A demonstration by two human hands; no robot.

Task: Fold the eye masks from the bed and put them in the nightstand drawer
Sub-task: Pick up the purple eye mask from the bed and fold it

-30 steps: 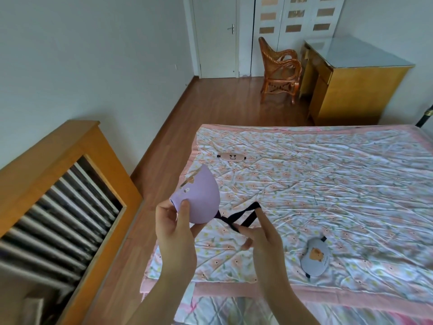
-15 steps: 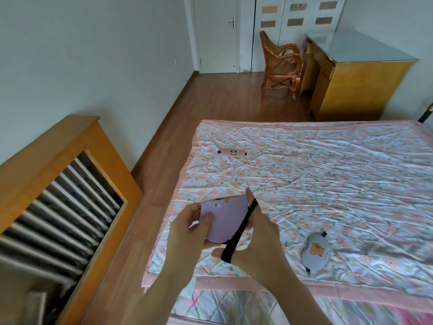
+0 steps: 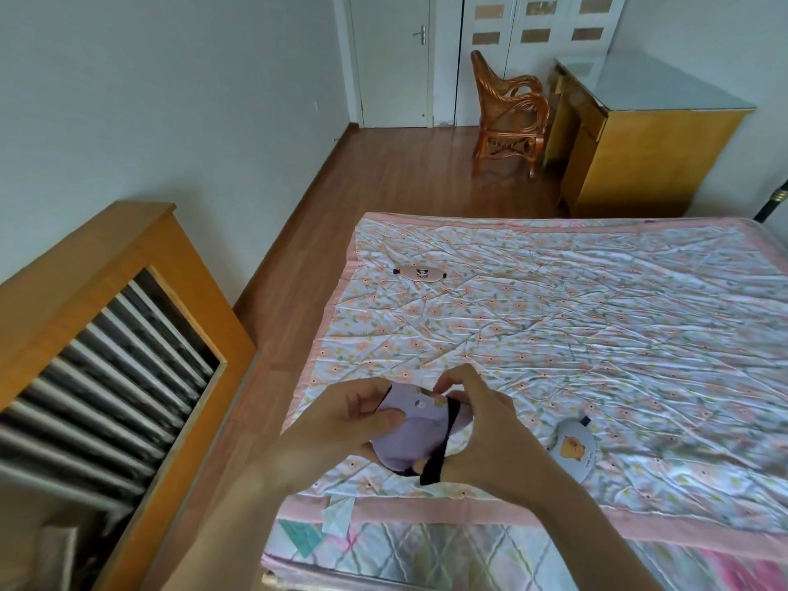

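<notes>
Head view: both hands' grip pinches the folded lilac eye mask (soft, rounded); black strap wrapped.

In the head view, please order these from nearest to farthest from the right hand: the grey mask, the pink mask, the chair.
From the right hand:
1. Grey mask, just to its right on the bed.
2. Pink mask, farther up the bed, near its left edge.
3. Chair, on the floor by the far wall.

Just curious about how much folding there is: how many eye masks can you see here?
3. A purple mask is held in both hands above the bed's near edge, a grey mask lies on the bed just right of them, and a pink mask lies farther up near the left edge. Others may be out of view.
</notes>
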